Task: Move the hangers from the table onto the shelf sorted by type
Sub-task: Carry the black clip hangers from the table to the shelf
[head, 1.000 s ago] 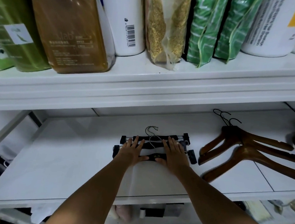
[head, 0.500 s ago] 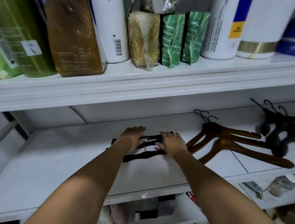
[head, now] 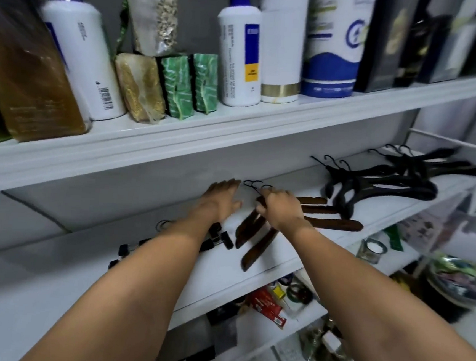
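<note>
Clip hangers (head: 226, 239) let go, sorted; hands now at wooden hangers (head: 333, 224): right hand (head: 281, 210) seemingly grasps necks, left hand (head: 222, 197) flat, released.

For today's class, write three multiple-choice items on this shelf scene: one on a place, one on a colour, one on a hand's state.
1. On the white middle shelf, where do the black clip hangers lie relative to the brown wooden hangers?
A) to their right
B) to their left
C) on the shelf above

2. What colour are the curved hangers at the shelf's far right?
A) white
B) green
C) black

3. What is the left hand doing?
A) fingers straight, holding nothing
B) gripping a bottle
C) pinching a hook

Answers:
1 B: the clips show beside the left forearm, left of the wooden ones.
2 C: that whole pile is dark.
3 A: its fingers lie flat, while the right hand curls over the wooden hangers.
</note>
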Tool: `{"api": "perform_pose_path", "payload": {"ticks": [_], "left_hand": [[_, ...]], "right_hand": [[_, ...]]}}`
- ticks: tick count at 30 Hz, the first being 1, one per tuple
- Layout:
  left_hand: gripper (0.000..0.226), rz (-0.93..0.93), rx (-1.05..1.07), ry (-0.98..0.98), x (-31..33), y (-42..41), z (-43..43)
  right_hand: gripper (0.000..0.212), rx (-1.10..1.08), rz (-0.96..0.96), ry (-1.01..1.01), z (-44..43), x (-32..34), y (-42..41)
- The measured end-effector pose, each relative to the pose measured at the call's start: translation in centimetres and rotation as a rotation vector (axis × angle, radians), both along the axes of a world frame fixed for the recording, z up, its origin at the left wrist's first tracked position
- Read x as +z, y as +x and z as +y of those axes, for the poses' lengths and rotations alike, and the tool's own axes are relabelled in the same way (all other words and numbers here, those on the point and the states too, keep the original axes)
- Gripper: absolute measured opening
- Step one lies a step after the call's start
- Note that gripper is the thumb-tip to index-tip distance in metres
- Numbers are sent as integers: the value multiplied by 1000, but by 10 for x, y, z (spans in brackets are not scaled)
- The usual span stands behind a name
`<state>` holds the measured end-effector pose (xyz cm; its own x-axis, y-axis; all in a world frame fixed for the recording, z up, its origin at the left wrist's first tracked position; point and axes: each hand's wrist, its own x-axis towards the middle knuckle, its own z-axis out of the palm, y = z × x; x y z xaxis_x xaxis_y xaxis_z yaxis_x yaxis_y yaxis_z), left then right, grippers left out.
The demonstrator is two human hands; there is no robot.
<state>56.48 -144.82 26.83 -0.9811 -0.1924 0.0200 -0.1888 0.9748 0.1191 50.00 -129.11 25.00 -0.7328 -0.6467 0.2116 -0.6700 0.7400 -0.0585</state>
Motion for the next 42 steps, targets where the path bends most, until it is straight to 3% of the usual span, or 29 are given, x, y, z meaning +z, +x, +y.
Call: {"api": "perform_pose_path", "payload": {"ticks": [8,20,32,42], "left_hand": [[68,114,-167,-5,49,-62,107],[66,197,-529,-120,88,-125,342],[66,204,-896,-128,61,-125,600],[65,158,-1167,-88,40,-119,734]], "right_hand": [[58,-186,96,-46,119,48,-30],[55,-567,153,-95,362,87,-39],[52,-1034,117,-72,610,53,30],[53,-1367,77,-12,716,30,94]]}}
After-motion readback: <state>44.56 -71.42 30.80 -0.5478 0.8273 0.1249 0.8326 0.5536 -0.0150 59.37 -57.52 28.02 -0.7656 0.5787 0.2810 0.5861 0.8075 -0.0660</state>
